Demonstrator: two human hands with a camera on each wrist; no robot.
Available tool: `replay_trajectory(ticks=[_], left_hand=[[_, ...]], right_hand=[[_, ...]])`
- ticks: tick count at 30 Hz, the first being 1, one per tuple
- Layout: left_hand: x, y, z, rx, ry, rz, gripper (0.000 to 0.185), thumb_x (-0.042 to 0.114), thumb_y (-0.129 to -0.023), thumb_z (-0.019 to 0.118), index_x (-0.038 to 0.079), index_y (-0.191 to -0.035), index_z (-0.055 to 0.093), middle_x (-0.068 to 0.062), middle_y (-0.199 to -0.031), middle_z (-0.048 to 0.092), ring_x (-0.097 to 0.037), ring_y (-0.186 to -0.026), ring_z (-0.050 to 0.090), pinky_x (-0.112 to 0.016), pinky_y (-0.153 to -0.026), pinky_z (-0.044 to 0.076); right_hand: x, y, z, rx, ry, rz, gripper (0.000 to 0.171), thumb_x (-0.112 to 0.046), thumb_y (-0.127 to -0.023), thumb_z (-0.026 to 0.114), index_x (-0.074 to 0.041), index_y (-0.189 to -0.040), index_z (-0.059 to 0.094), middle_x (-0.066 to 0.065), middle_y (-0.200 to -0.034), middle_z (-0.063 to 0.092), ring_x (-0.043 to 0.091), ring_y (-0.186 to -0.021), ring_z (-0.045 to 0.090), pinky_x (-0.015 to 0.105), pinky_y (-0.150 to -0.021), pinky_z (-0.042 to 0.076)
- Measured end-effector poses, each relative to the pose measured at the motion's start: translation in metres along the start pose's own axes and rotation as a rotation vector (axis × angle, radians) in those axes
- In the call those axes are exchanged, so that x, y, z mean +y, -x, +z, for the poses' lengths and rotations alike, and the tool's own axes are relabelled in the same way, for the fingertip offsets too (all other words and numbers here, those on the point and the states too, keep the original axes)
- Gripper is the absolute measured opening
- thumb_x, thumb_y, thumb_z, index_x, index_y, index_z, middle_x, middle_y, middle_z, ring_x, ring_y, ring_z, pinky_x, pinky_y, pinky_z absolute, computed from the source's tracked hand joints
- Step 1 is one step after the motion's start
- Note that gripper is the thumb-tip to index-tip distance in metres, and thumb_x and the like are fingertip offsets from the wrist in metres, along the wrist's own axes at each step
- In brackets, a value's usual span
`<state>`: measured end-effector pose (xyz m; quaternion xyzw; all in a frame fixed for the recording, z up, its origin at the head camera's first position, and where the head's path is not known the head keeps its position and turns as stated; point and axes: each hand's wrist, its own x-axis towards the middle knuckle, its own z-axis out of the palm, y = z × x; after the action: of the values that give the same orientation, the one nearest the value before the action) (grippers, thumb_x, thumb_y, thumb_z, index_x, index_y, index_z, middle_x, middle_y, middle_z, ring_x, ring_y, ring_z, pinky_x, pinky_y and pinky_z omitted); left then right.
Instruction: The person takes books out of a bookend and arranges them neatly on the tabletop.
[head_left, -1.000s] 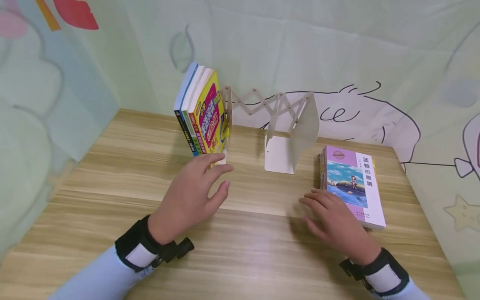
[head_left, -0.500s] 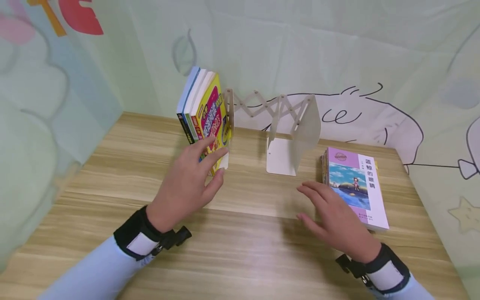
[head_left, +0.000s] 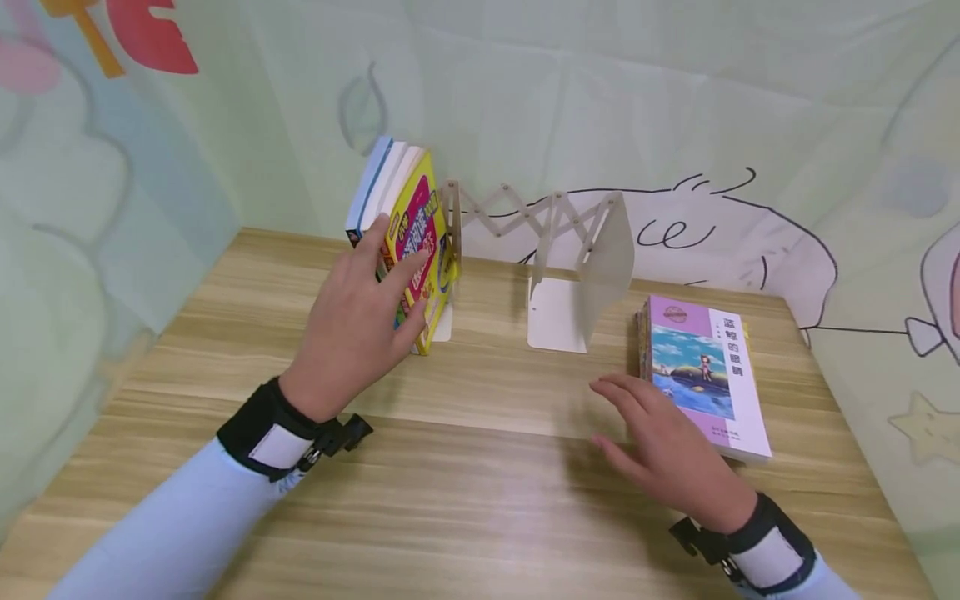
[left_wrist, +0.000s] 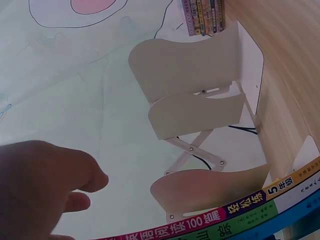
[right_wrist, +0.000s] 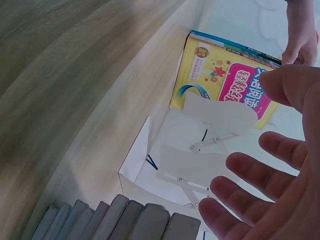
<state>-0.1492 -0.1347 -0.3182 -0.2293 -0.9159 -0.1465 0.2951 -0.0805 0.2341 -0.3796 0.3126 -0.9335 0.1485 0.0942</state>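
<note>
Several books stand upright at the left end of a white expandable bookend (head_left: pixel 611 246), a yellow-covered book (head_left: pixel 420 208) facing its left panel. My left hand (head_left: pixel 352 321) is at their front edges, fingers spread in front of the yellow cover; whether the fingertips touch it is unclear. In the left wrist view, the book spines (left_wrist: pixel 250 212) run below the left hand (left_wrist: pixel 35 185). My right hand (head_left: pixel 671 450) hovers beside a stack of books with a purple-and-white cover (head_left: pixel 697 367), its fingers loosely bent and holding nothing. In the right wrist view, its fingers (right_wrist: pixel 255 172) are spread.
The bookend's crossed-bar frame (head_left: pixel 502 208) stretches along the back wall, with upright panels and a white base plate (head_left: pixel 557 321). A wood-grain table (head_left: pixel 480 500) lies beneath everything. Printed cloth walls (head_left: pixel 675 100) enclose its back and sides.
My left hand has moved forward and up from the table to the front of the upright books. My right hand has barely shifted beside the stack. The books stay in place.
</note>
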Motion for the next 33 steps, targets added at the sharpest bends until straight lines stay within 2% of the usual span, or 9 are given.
replay_trajectory(ticks=[5,10,13,16,19,22,26,29,33], left_hand=[[-0.002,0.002,0.004,-0.007,-0.028,0.026,0.044,0.018,-0.087,0.073,-0.001,-0.126,0.066,-0.028,-0.157,0.030,-0.047,-0.119,0.053,-0.055,-0.089,0.051],[0.001,0.001,0.002,0.052,0.022,0.028,0.033,0.016,-0.089,0.073,-0.001,-0.117,0.070,-0.029,-0.141,0.047,-0.042,-0.118,0.054,-0.053,-0.092,0.053],[0.004,0.000,-0.002,0.110,0.044,0.012,0.026,0.016,-0.091,0.073,0.000,-0.112,0.072,-0.026,-0.119,0.056,-0.035,-0.103,0.060,-0.046,-0.079,0.059],[0.007,0.000,-0.006,0.156,0.069,-0.012,0.021,0.010,-0.091,0.074,0.003,-0.110,0.074,-0.019,-0.098,0.054,-0.028,-0.082,0.061,-0.037,-0.059,0.057],[0.008,0.001,-0.008,0.178,0.110,-0.041,0.024,0.004,-0.088,0.074,0.005,-0.112,0.074,-0.017,-0.093,0.049,-0.025,-0.073,0.059,-0.033,-0.051,0.052],[0.010,0.005,-0.007,0.150,0.156,-0.074,0.031,0.000,-0.088,0.069,0.006,-0.119,0.072,-0.021,-0.106,0.049,-0.027,-0.079,0.060,-0.034,-0.055,0.054],[0.011,0.012,-0.006,0.070,0.130,-0.080,0.031,0.003,-0.089,0.059,0.005,-0.118,0.070,-0.027,-0.128,0.052,-0.031,-0.082,0.064,-0.032,-0.048,0.052],[0.012,0.017,-0.005,0.027,0.076,-0.058,0.025,0.009,-0.091,0.062,0.003,-0.114,0.067,-0.025,-0.124,0.059,-0.029,-0.076,0.066,-0.031,-0.044,0.048],[0.012,0.024,-0.003,0.024,0.075,-0.054,0.026,0.010,-0.093,0.067,0.003,-0.117,0.063,-0.020,-0.113,0.065,-0.025,-0.071,0.066,-0.032,-0.044,0.050]], right_hand=[[0.001,0.002,0.000,-0.014,0.007,0.012,0.066,-0.036,-0.089,0.074,-0.011,-0.144,0.048,0.008,-0.142,0.052,0.025,-0.132,0.050,0.045,-0.108,0.045],[0.000,0.003,0.002,-0.026,-0.006,0.016,0.064,-0.036,-0.090,0.074,-0.011,-0.143,0.049,0.008,-0.142,0.052,0.024,-0.132,0.049,0.044,-0.109,0.044],[-0.001,0.003,0.003,-0.033,-0.012,0.019,0.064,-0.036,-0.090,0.074,-0.011,-0.143,0.049,0.007,-0.142,0.052,0.024,-0.132,0.049,0.044,-0.109,0.044],[-0.001,0.004,0.003,-0.040,-0.007,0.023,0.065,-0.038,-0.090,0.073,-0.011,-0.144,0.048,0.007,-0.142,0.052,0.024,-0.132,0.050,0.045,-0.109,0.044],[-0.002,0.005,0.004,-0.046,0.002,0.022,0.068,-0.038,-0.088,0.075,-0.011,-0.145,0.048,0.007,-0.141,0.052,0.024,-0.131,0.050,0.045,-0.108,0.045],[-0.002,0.006,0.005,-0.047,0.002,0.018,0.071,-0.037,-0.086,0.077,-0.010,-0.145,0.048,0.008,-0.141,0.053,0.024,-0.131,0.050,0.045,-0.108,0.045],[-0.001,0.008,0.005,-0.048,0.003,0.020,0.071,-0.038,-0.086,0.077,-0.011,-0.145,0.048,0.006,-0.141,0.052,0.023,-0.130,0.050,0.045,-0.108,0.045],[0.000,0.008,0.006,-0.052,0.007,0.024,0.071,-0.039,-0.087,0.076,-0.012,-0.145,0.047,0.006,-0.141,0.052,0.023,-0.130,0.051,0.045,-0.108,0.046],[0.000,0.009,0.007,-0.060,0.002,0.032,0.070,-0.040,-0.087,0.076,-0.013,-0.145,0.048,0.006,-0.141,0.053,0.023,-0.130,0.051,0.045,-0.108,0.046]])
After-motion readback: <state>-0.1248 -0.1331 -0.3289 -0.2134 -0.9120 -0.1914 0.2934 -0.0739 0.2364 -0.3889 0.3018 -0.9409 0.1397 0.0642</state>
